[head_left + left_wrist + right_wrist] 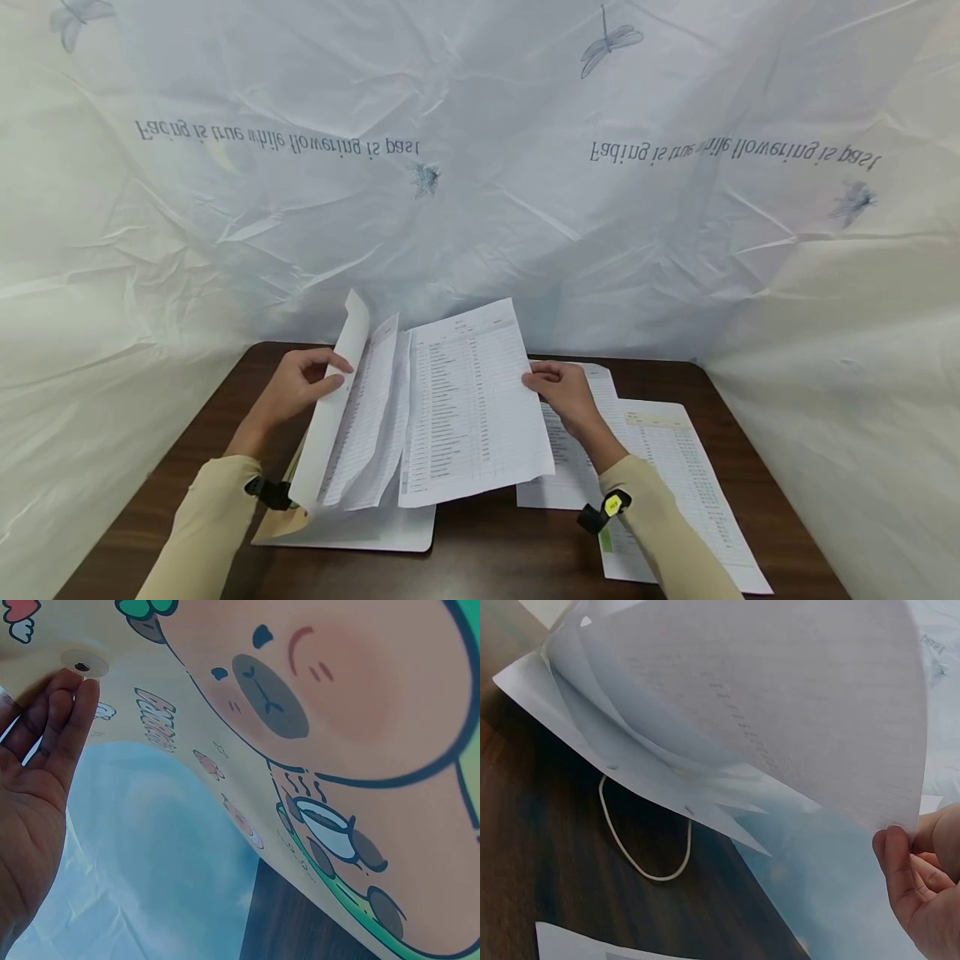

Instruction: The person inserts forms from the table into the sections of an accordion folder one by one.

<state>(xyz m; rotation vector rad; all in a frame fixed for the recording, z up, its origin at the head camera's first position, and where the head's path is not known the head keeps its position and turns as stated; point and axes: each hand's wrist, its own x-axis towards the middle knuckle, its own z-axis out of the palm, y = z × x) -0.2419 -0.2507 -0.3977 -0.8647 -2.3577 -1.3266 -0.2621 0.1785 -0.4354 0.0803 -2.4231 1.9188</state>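
My left hand grips the raised flap of a folder, thumb on its inner white side. In the left wrist view the fingers lie against the folder's cartoon cover, near a clear snap button. Several printed sheets stand fanned inside the folder. The front printed sheet is lifted, and my right hand pinches its right edge. The right wrist view shows that hand at the corner of the curved sheet.
The dark wooden table carries more printed sheets to the right, under my right forearm. A white elastic loop lies on the wood below the papers. Crinkled white sheeting walls in the table on three sides.
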